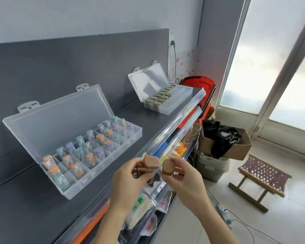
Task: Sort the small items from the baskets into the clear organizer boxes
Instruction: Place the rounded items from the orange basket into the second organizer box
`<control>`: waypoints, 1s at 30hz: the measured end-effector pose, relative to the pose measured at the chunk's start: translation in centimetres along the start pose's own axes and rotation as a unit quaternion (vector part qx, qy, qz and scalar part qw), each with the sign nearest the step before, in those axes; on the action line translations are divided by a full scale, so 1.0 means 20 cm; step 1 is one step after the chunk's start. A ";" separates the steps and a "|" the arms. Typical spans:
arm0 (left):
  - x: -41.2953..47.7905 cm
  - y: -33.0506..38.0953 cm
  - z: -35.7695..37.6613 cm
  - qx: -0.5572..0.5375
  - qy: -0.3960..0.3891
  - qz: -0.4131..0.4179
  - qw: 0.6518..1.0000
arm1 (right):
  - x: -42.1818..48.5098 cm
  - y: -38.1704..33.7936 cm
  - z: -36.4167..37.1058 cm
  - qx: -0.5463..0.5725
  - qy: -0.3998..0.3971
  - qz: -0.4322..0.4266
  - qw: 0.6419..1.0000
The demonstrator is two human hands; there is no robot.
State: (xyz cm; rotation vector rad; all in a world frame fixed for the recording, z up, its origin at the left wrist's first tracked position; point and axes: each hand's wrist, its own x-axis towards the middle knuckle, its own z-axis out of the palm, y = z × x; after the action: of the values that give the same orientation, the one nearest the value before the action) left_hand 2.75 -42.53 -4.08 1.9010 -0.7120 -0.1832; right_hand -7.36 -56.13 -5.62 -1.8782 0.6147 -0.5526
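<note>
Head view: both hands are raised just off the near edge of the dark counter [25, 208]. The left hand [130, 178] has its fingers curled round one brown-capped bottle [152, 162]. The right hand [184, 181] pinches a second brown-capped bottle [168, 166], with the two caps just beside each other. Left of them on the counter lies the near organizer box [102, 175], its lid open, holding pastel-capped bottles. The far organizer box [177, 101], also open, holds brown-capped ones. A red basket [199, 83] stands beyond it.
</note>
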 end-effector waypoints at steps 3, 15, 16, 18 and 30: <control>0.20 0.01 0.13 -0.004 -0.009 0.011 1.000 | 0.18 0.06 -0.11 -0.017 0.011 0.000 1.000; 1.12 0.04 0.51 0.013 0.011 0.053 0.998 | 1.12 0.16 -0.41 -0.104 0.021 -0.031 0.994; 1.18 0.05 0.53 0.014 0.011 0.052 0.998 | 1.19 0.16 -0.43 -0.108 0.017 -0.037 0.993; 1.29 0.06 0.59 0.014 0.006 0.043 0.999 | 1.31 0.17 -0.47 -0.112 0.009 -0.046 0.993; 1.85 0.15 1.00 0.048 0.098 -0.012 0.994 | 2.11 0.36 -0.73 -0.110 -0.117 -0.093 0.983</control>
State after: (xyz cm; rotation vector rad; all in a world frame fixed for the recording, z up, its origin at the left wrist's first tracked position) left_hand 22.97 -79.54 -3.08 1.9869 -0.5740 0.0233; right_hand 14.48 -95.56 -3.07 -2.1874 0.3580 -0.3861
